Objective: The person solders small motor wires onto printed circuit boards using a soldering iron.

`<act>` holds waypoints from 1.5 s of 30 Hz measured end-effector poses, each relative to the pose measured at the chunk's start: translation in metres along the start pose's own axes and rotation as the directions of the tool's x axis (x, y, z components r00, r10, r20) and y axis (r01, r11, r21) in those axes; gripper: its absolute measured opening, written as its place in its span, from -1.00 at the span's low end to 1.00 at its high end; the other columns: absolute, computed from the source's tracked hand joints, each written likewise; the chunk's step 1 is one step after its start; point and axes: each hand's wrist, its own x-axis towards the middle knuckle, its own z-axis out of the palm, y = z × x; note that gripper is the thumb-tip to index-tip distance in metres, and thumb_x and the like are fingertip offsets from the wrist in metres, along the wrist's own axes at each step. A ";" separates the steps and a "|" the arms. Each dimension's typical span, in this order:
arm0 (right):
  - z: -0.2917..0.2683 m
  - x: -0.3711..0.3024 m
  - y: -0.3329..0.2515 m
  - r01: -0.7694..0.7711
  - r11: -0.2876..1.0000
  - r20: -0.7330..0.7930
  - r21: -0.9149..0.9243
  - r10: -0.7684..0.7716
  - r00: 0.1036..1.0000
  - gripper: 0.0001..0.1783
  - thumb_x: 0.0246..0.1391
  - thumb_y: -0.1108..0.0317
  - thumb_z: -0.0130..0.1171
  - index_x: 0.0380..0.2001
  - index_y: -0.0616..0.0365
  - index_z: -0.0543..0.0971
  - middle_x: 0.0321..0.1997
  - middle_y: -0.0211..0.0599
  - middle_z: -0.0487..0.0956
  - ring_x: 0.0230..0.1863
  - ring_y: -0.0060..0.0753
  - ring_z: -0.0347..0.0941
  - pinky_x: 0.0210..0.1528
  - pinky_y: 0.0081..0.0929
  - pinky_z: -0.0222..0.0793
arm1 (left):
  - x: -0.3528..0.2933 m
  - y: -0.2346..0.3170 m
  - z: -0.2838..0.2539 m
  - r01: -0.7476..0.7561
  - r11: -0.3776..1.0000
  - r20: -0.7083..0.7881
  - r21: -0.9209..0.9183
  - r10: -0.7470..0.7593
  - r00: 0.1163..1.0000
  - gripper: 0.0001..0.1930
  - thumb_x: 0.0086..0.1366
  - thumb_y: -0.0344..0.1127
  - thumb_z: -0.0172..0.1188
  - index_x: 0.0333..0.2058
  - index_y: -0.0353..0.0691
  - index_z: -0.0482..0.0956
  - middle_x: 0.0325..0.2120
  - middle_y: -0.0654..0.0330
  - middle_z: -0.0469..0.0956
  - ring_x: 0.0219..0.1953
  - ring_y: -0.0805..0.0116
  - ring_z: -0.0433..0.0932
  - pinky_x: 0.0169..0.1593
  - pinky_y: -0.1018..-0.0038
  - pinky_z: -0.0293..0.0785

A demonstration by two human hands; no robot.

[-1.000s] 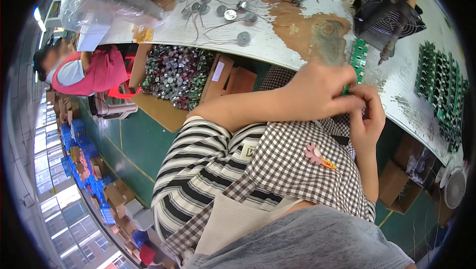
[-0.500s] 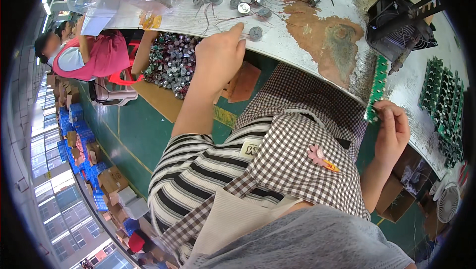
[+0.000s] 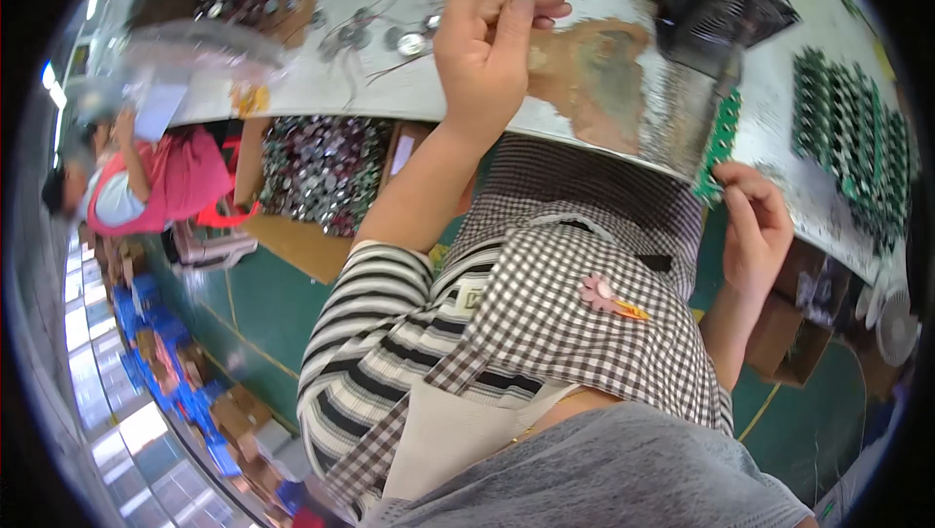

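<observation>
Right hand pinches the green strip's near end at the bench edge — a grip that would steady it — left hand half-curled by metal discs, blur hiding whether thumb and fingers grip anything.

No readable txt; pale tag on striped top w/ blurred mark

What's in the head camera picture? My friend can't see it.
A person's right hand holds a green circuit board strip at the edge of a worn white table; the left hand is over the table, near round wired metal parts. More green boards lie farther right.
</observation>
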 end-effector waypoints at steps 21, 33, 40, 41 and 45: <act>0.025 0.035 0.028 0.508 0.754 -0.035 -0.417 -0.572 0.820 -0.92 -0.01 0.63 0.15 -0.44 0.33 0.45 -0.19 -0.02 0.58 -0.21 -0.23 0.49 -0.18 -0.46 0.38 | -0.027 0.008 0.076 0.907 0.404 0.534 -0.120 -0.744 0.402 -0.85 0.25 -0.35 0.18 -0.33 -0.34 0.51 -0.60 0.29 0.45 -0.67 0.65 0.24 -0.58 0.74 0.10; 0.022 0.044 0.022 0.585 0.697 0.007 -0.416 -0.640 0.768 -0.89 -0.05 0.64 0.18 -0.45 0.33 0.45 -0.19 0.02 0.57 -0.21 -0.24 0.49 -0.18 -0.46 0.39 | -0.020 0.012 0.091 0.849 0.504 0.435 -0.157 -0.737 0.518 -0.90 0.12 -0.47 0.21 -0.38 -0.37 0.55 -0.54 0.30 0.48 -0.68 0.69 0.24 -0.63 0.73 0.09; 0.022 0.044 0.024 0.596 0.628 0.048 -0.500 -0.667 0.743 -0.87 -0.09 0.64 0.21 -0.46 0.31 0.46 -0.24 -0.03 0.58 -0.24 -0.18 0.51 -0.20 -0.43 0.41 | -0.023 0.013 0.090 0.820 0.555 0.418 -0.139 -0.718 0.556 -0.90 0.13 -0.46 0.21 -0.38 -0.37 0.54 -0.57 0.34 0.47 -0.69 0.72 0.23 -0.64 0.74 0.08; 0.023 0.044 0.023 0.594 0.628 0.052 -0.503 -0.664 0.746 -0.87 -0.10 0.64 0.22 -0.46 0.31 0.46 -0.24 -0.03 0.58 -0.24 -0.18 0.51 -0.21 -0.43 0.42 | -0.023 0.013 0.090 0.815 0.564 0.416 -0.134 -0.714 0.563 -0.90 0.14 -0.46 0.21 -0.38 -0.37 0.54 -0.58 0.35 0.47 -0.69 0.73 0.23 -0.64 0.74 0.08; 0.023 0.048 0.024 0.610 0.613 0.047 -0.502 -0.685 0.727 -0.86 -0.10 0.64 0.22 -0.45 0.31 0.46 -0.24 -0.04 0.58 -0.25 -0.18 0.51 -0.22 -0.43 0.42 | -0.022 0.012 0.091 0.799 0.587 0.419 -0.129 -0.699 0.580 -0.90 0.13 -0.46 0.21 -0.38 -0.37 0.54 -0.59 0.36 0.46 -0.69 0.73 0.22 -0.64 0.74 0.07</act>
